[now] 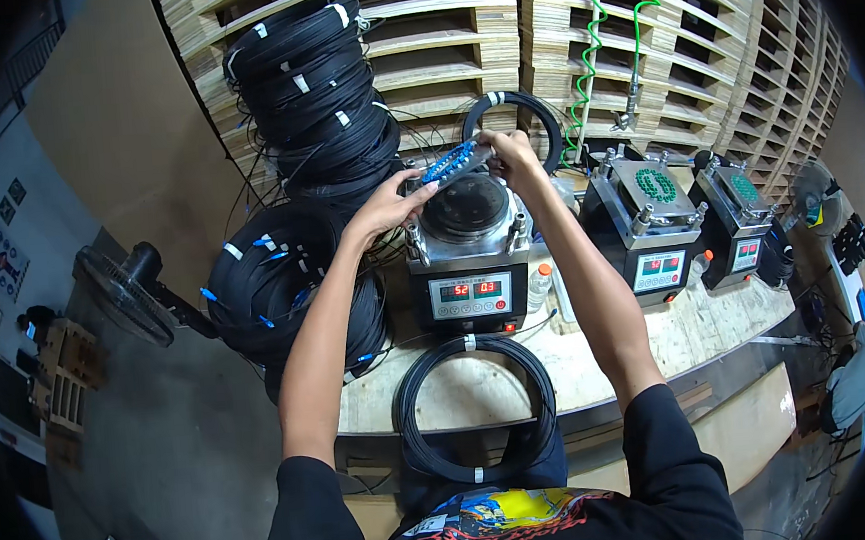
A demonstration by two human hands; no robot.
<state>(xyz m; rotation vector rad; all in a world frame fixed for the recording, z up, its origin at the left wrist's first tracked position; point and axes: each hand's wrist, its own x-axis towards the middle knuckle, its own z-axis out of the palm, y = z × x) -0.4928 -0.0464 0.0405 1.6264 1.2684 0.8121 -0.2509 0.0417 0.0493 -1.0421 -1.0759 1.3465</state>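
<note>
Between my two hands is a tilted metal plate with a row of small blue connectors (450, 163), held up over the polishing machine (467, 258). My left hand (390, 208) grips its near left side with thumb and fingers. At its far right end, my right hand (511, 158) closes on the edge. Below the plate, the machine's dark round pad (466, 207) is uncovered, with metal clamp posts at the corners. Its front panel carries a lit red display. A coil of black cable (410, 402) hangs partly over the table's front edge, in front of the machine.
Tall stacks of black cable coils (315, 98) stand on the left, beside a black fan (128, 291). To the right are two more machines (645, 225) topped with green-dotted plates, and a clear bottle (539, 288). Wooden pallets (426, 40) rise behind, with green coiled hoses (592, 43) hanging there.
</note>
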